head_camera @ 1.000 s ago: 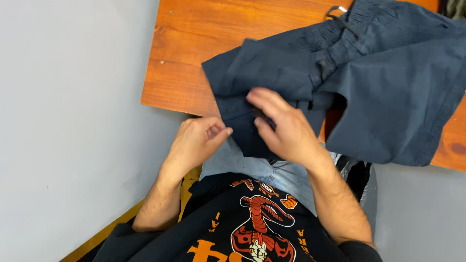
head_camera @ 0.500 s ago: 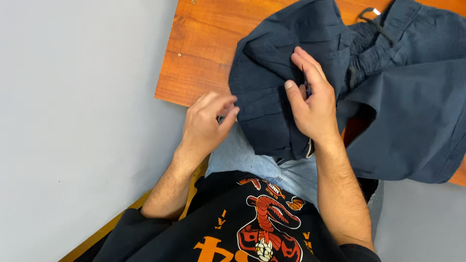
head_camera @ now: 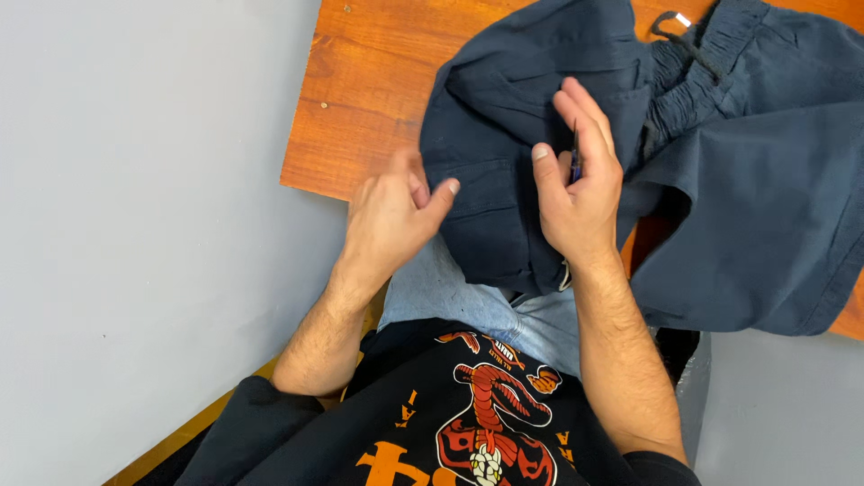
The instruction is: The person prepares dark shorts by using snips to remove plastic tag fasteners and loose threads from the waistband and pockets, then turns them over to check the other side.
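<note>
Grey flooring is filling the left of the head view, and a reddish-brown wooden table is jutting in from the top, its near edge sitting just ahead of a seated person's lap. Dark navy shorts are lying bunched across the tabletop, their elastic waistband and drawstring turned up toward the far edge, while one folded part is spilling off the near edge and hanging over the person's light blue jeans. That overhang is bringing the cloth within easy reach, which appears to be why the garment is lying so close to the body rather than spread flat. The left hand is hovering at the table's edge with its fingers half curled, the thumb touching or just beside the hem of the folded part; whether it is actually pinching the fabric cannot be told from this angle. The right hand is resting on top of the fabric, its fingers stretched forward and pressing the cloth down, seemingly steadying the fold. A small dark, thin object is showing between its fingers, too small to identify. Below, the person's black printed top is filling the foot of the frame.
</note>
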